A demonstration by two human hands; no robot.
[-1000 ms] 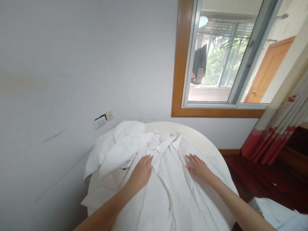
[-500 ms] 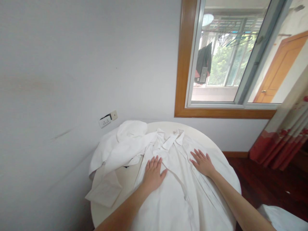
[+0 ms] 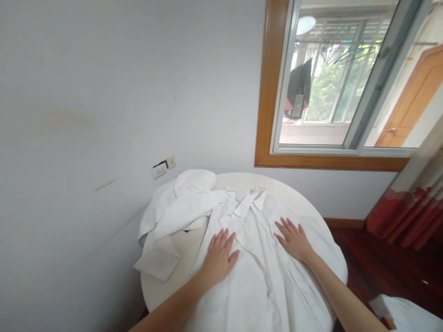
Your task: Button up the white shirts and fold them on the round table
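A white garment with a collar and a buttoned front, like a shirt or lab coat (image 3: 245, 276), lies spread over a round cream table (image 3: 277, 183), its collar toward the wall. My left hand (image 3: 219, 256) rests flat on its left front, fingers stretched. On the right front lies my right hand (image 3: 293, 239), palm down with fingers spread. Neither hand grips the cloth. One sleeve stretches left from the collar toward bunched white cloth (image 3: 180, 198); where one ends and the other begins I cannot tell. The lower hem is out of view.
A white wall with a socket (image 3: 159, 170) stands behind the table. To the right are a wood-framed window (image 3: 263, 83), a red and cream curtain (image 3: 398, 216) and a dark red floor (image 3: 360, 258). A white object (image 3: 404, 313) sits at the lower right.
The view has shifted slightly, so the wall and window appear further right. My left hand has slid a little toward me on the cloth. My right hand stays nearly in place.
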